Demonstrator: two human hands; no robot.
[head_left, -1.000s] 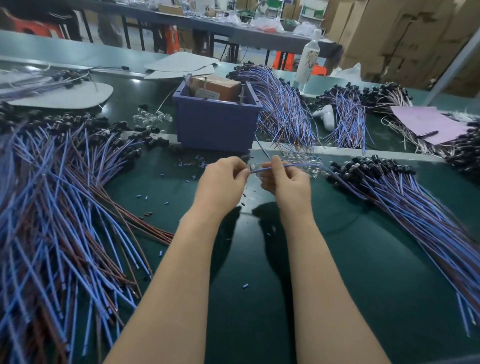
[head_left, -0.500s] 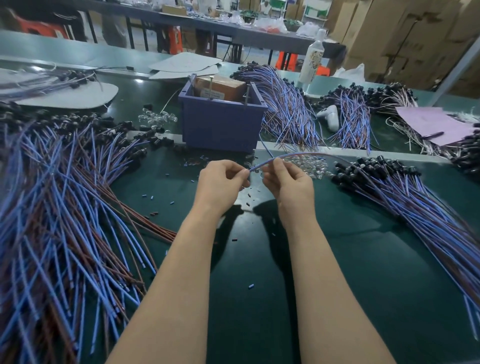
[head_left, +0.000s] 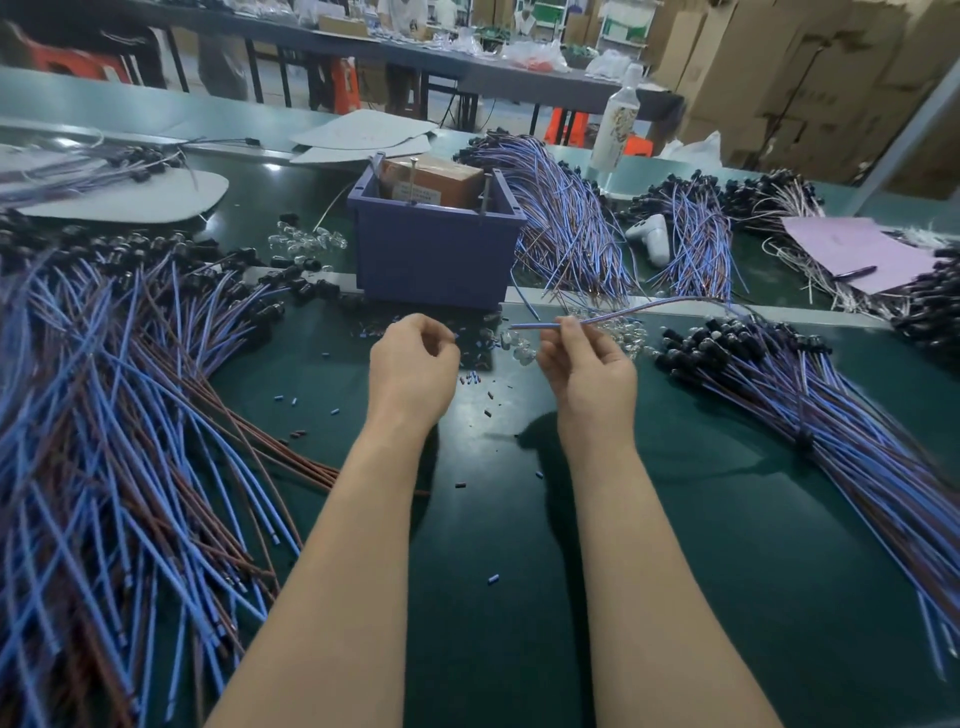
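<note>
My right hand (head_left: 587, 366) pinches a thin blue-and-brown wire pair (head_left: 644, 310) near its free left end. The wire arcs off to the right, toward the bundle of wires with black caps (head_left: 805, 400). My left hand (head_left: 413, 361) hovers a short way left of the wire's tip, apart from it. Its fingers are curled with thumb against fingertips, and nothing shows between them. Both hands are above the dark green table (head_left: 519, 519).
A big loose heap of blue and brown wires (head_left: 104, 426) fills the left. A blue bin (head_left: 436, 254) holding a cardboard box (head_left: 434, 179) stands just beyond my hands. Clear bulbs (head_left: 621, 332) and small cut bits (head_left: 472, 376) lie around them. More wire bundles (head_left: 566, 223), a bottle (head_left: 618, 124) and pink paper (head_left: 852, 249) sit farther back.
My hands were together on the wire's end. The left hand has now come off it and moved left, while the right keeps hold of the wire.
</note>
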